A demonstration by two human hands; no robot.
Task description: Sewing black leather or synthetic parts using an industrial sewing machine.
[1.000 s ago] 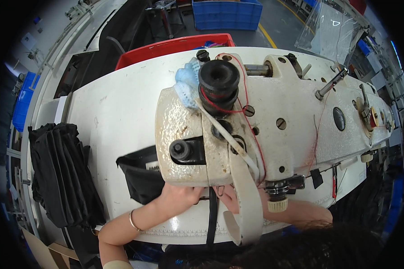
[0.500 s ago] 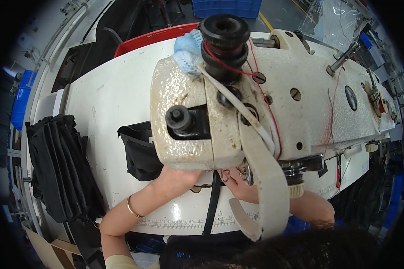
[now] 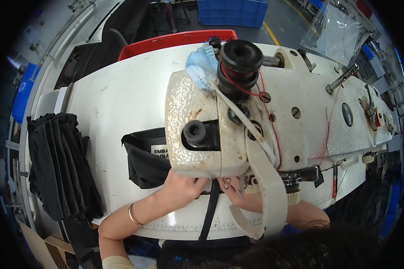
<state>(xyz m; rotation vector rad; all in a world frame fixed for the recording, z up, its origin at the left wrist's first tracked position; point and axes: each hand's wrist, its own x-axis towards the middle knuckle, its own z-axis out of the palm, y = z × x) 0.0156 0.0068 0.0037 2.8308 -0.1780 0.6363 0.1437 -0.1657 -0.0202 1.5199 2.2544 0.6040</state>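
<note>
Under the head of a cream sewing machine (image 3: 195,107), my two hands meet at a narrow black strap (image 3: 210,213). The strap runs from between them toward the table's near edge. My left hand (image 3: 182,190), with a bracelet on its wrist, is closed, its curled fingers beside the strap; what they grip is hidden. My right hand (image 3: 240,197) has its fingers bent against the strap's other side, partly covered by the machine's parts. A black fabric pouch (image 3: 143,168) with a white label inside lies just beyond my left hand, its right part hidden by the machine.
A pile of folded black fabric pieces (image 3: 60,166) lies at the table's left. Beyond the far edge are a red bin (image 3: 175,41) and a blue crate (image 3: 232,13). A curved cream guard (image 3: 271,197) hangs near my right forearm. Red thread (image 3: 268,112) crosses the machine.
The view has shifted, so the machine sits lower and further right in it. More of the pouch shows, with its white label. Both hands keep their place by the strap.
</note>
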